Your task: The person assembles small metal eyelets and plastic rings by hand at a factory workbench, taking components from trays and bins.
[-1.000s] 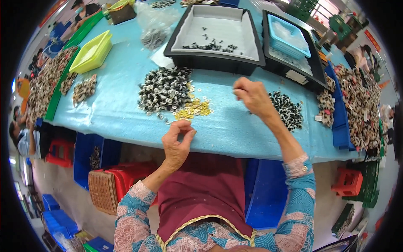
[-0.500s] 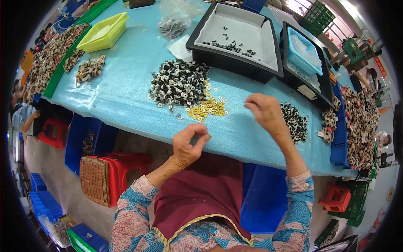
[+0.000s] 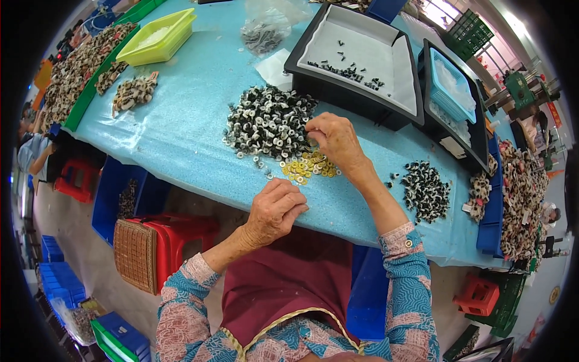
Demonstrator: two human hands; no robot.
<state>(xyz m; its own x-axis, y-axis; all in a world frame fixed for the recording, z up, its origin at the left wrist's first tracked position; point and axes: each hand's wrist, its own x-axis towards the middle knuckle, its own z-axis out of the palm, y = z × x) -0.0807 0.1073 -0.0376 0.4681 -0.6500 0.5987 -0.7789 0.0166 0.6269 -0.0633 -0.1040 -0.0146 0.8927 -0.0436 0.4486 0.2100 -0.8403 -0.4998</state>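
My right hand point(image 3: 335, 140) reaches over to the right edge of a pile of small black-and-white round parts point(image 3: 265, 123). Its thumb and fingertips are pinched there; whatever lies between them is too small to make out. Just below that hand is a patch of yellow and white washers point(image 3: 306, 167). Near the table's front edge, my left hand point(image 3: 277, 210) is closed, with thumb against curled fingers, and its contents are hidden. A second, smaller heap of black-and-white parts point(image 3: 426, 192) lies to the right of my right forearm.
Behind the pile stands a black tray point(image 3: 356, 99) with white lining and scattered black pieces. A second black tray point(image 3: 449, 148) holds a light-blue basket point(image 3: 443, 96). A yellow basket point(image 3: 158, 51) sits far left. Bundles of patterned pieces point(image 3: 136, 92) lie beside a green-edged bin.
My right hand has moved left from open table to the pile's edge. My left hand's fingers have curled in more. Several black parts now lie loose beside the right heap.
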